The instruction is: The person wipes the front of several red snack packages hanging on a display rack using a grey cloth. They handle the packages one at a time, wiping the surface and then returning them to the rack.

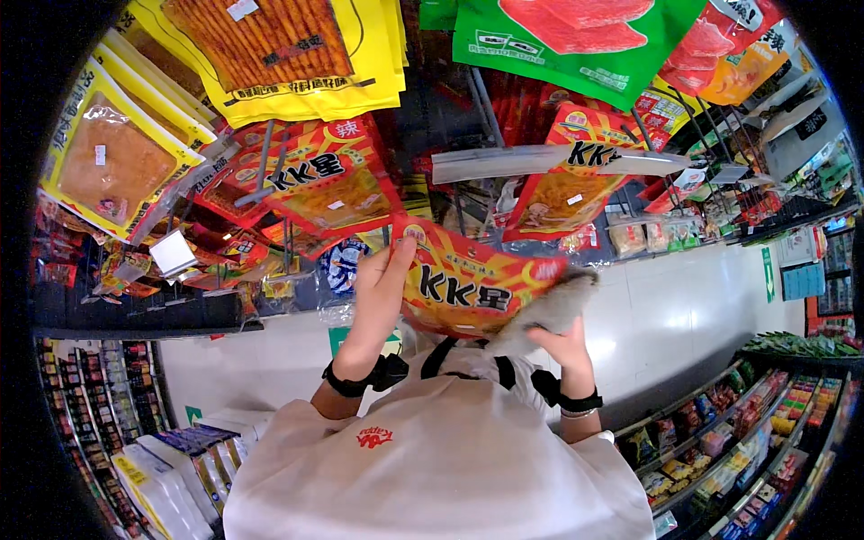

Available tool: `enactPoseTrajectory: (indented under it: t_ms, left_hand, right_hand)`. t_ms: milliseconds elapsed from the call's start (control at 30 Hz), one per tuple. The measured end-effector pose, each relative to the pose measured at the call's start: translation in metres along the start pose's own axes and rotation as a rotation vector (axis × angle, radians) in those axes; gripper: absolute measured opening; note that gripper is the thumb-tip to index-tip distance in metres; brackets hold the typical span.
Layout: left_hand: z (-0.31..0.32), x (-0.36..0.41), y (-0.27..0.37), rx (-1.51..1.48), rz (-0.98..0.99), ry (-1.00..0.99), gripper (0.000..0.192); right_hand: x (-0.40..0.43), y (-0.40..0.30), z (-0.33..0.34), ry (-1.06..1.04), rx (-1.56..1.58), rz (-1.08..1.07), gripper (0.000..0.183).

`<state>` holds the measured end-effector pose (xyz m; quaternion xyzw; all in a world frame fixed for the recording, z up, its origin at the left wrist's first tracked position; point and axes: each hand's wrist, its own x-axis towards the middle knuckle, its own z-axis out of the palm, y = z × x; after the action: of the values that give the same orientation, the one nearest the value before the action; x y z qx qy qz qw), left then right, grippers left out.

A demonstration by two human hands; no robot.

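Observation:
My left hand (381, 290) grips the upper left edge of a red and yellow snack packet (466, 280), with the thumb on its front. My right hand (561, 344) holds a grey cloth (550, 314) against the packet's right side; its fingers are mostly hidden behind the cloth. The packet is tilted in front of my chest. Similar red packets (337, 182) hang on metal hooks just above my left hand, and another red packet (567, 196) hangs to the right, behind a clear label strip (499, 164).
Yellow snack packets (115, 155) and a green packet (560, 47) hang overhead. Metal hooks (263, 162) stick out from the rack. A dark shelf edge (148, 332) runs at the left. Behind me stand stocked shelves (729, 432) and white cartons (162, 486) on a pale tiled floor (648, 317).

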<state>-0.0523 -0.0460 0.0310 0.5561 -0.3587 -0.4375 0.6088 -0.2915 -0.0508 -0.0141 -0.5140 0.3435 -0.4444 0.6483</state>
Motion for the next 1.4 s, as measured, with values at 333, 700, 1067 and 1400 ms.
enactPoseTrajectory:
  t_ms: [333, 700, 1067, 1400]
  left_hand:
    - [0.002, -0.001, -0.007, -0.673, -0.477, -0.082, 0.032]
    - [0.003, -0.029, -0.063, -0.663, -0.777, -0.387, 0.036]
    - [0.009, -0.048, -0.048, -0.589, -0.647, -0.201, 0.036]
    - [0.014, -0.066, -0.061, -0.742, -0.731, -0.347, 0.037]
  right_hand:
    - [0.016, 0.006, 0.007, 0.184, -0.116, 0.070, 0.029]
    - [0.031, 0.015, 0.039, 0.591, -0.164, -0.147, 0.021]
    - [0.010, 0.000, 0.057, -0.335, -1.056, -0.534, 0.055]
    - [0.037, 0.006, 0.045, -0.012, -0.809, -0.282, 0.039]
